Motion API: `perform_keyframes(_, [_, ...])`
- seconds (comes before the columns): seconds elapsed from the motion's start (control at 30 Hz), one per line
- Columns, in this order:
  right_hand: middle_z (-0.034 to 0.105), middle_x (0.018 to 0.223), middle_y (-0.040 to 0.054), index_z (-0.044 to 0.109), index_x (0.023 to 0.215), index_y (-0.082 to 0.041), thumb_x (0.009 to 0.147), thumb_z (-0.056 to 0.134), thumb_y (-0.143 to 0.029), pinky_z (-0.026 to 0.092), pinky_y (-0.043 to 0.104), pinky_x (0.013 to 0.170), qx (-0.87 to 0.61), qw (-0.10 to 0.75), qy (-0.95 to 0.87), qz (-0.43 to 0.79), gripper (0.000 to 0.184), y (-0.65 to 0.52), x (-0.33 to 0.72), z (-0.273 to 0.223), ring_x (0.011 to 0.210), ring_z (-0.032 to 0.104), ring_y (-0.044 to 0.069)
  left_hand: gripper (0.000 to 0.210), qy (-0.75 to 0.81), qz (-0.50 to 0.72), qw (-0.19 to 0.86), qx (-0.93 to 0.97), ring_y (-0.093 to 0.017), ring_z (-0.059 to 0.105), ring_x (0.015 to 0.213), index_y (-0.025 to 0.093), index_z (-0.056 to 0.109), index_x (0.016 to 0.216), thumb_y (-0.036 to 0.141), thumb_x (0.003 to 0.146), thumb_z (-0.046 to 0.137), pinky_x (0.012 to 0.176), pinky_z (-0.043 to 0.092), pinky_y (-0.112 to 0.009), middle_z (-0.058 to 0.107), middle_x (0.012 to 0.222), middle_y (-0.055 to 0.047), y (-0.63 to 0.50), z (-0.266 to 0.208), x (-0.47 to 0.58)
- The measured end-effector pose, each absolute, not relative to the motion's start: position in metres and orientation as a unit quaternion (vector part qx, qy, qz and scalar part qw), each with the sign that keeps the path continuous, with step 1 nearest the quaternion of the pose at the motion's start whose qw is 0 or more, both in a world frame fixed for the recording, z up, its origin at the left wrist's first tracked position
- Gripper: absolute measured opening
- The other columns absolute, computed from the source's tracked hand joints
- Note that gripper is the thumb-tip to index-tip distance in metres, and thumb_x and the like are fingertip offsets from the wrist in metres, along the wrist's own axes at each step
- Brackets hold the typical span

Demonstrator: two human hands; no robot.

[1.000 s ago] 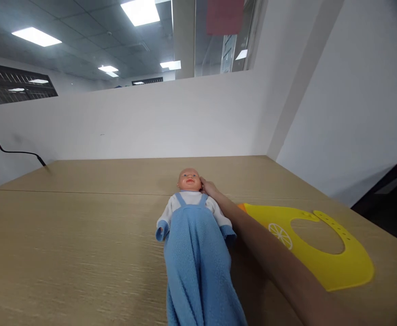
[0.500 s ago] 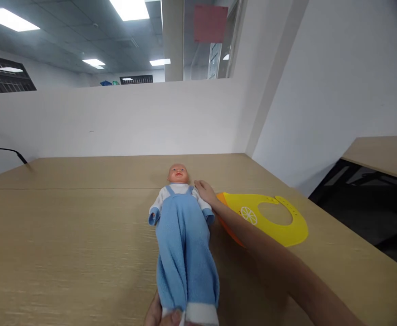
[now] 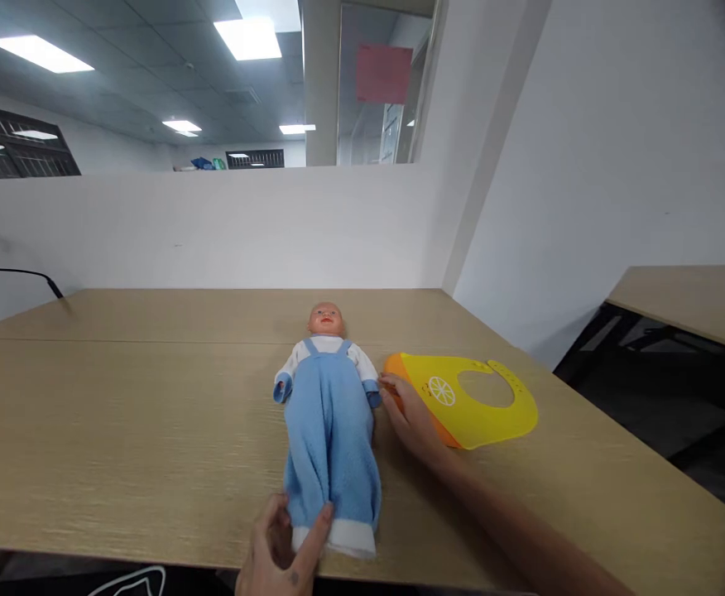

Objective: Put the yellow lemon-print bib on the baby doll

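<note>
A baby doll (image 3: 331,414) in blue overalls and a white top with blue cuffs lies on its back on the table, head toward the wall. My left hand (image 3: 281,550) is at the lower end of one trouser leg, with the thumb on top of the fabric and the index finger along its outer side. Beside the doll's blue cuff on the right, my right hand (image 3: 409,410) lies with fingers stretched out, its fingertips at the cuff. A yellow silicone bib (image 3: 492,426) with an orange edge and a white citrus print lies flat, partly behind that hand.
The wooden table (image 3: 151,430) runs back to a low white wall (image 3: 244,232) with a window above it. A black cable (image 3: 15,271) hangs at the left back corner. Another table (image 3: 698,298) with a dark frame stands to the right.
My right hand has slid down from the doll's shoulder to its cuff. The doll's legs lie lower on the table, and my left hand has shifted from under the feet to the trouser leg's side.
</note>
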State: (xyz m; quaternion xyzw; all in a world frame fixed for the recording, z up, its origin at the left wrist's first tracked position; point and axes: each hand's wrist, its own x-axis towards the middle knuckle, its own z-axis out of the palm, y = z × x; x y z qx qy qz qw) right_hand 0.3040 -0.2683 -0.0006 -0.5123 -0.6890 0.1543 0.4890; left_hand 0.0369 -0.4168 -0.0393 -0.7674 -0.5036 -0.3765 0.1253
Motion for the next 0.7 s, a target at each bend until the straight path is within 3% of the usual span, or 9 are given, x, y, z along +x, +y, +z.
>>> perform_keyframes(0.1, [0.059, 0.113, 0.0111, 0.055, 0.106, -0.017, 0.090, 0.042, -0.036, 0.040, 0.042, 0.096, -0.507, 0.482, -0.705, 0.120, 0.029, -0.268, 0.302, -0.007, 0.108, 0.052, 0.023, 0.049, -0.448, -0.374, 0.174, -0.794, -0.017, 0.066, 0.085, 0.034, 0.063, 0.112, 0.005, 0.080, 0.040, 0.058, 0.056, -0.024, 0.055, 0.114, -0.012, -0.411, -0.030, 0.044])
perform_keyframes(0.2, [0.058, 0.114, 0.0111, 0.054, 0.108, -0.017, 0.090, 0.041, -0.035, 0.039, 0.042, 0.097, -0.503, 0.478, -0.713, 0.099, 0.028, -0.266, 0.304, -0.010, 0.109, 0.052, 0.022, 0.047, -0.419, -0.406, 0.233, -0.778, -0.017, 0.065, 0.081, 0.025, 0.066, 0.105, -0.002, 0.079, 0.038, 0.058, 0.056, -0.026, 0.054, 0.110, -0.015, -0.409, -0.020, 0.051])
perform_keyframes(0.33, [0.059, 0.111, 0.0104, 0.053, 0.108, -0.017, 0.092, 0.040, -0.034, 0.041, 0.041, 0.095, -0.504, 0.468, -0.719, 0.097, 0.027, -0.265, 0.307, -0.013, 0.106, 0.053, 0.021, 0.035, -0.385, -0.412, 0.265, -0.782, -0.017, 0.064, 0.080, 0.017, 0.067, 0.102, 0.001, 0.081, 0.044, 0.060, 0.056, -0.026, 0.055, 0.104, -0.016, -0.408, -0.016, 0.051])
perform_keyframes(0.7, [0.060, 0.109, 0.0111, 0.053, 0.109, -0.017, 0.091, 0.040, -0.034, 0.044, 0.041, 0.091, -0.511, 0.453, -0.724, 0.100, 0.028, -0.265, 0.306, -0.014, 0.103, 0.055, 0.022, 0.028, -0.372, -0.438, 0.256, -0.777, -0.022, 0.059, 0.089, 0.016, 0.066, 0.097, 0.002, 0.079, 0.048, 0.065, 0.054, -0.033, 0.056, 0.097, -0.015, -0.403, -0.015, 0.054])
